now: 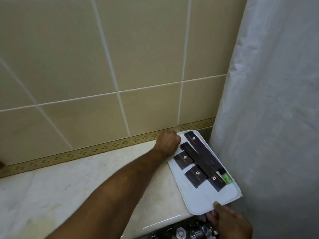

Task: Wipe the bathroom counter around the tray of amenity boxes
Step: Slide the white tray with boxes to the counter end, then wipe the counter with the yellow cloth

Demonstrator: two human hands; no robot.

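Observation:
A white tray (207,195) lies on the pale marble counter (82,183), at its right end next to the curtain. On it lie several dark brown amenity boxes (196,176), two of them long, and a small green bottle (227,177). My left hand (168,142) reaches across the counter and is closed at the tray's far left corner, against the wall. My right hand (229,219) grips the tray's near edge, thumb on top and fingers under. No cloth is in view.
A beige tiled wall (120,57) with a patterned border strip rises behind the counter. A white shower curtain (276,118) hangs close along the tray's right side. Chrome plumbing fittings (189,230) sit below the counter's front edge.

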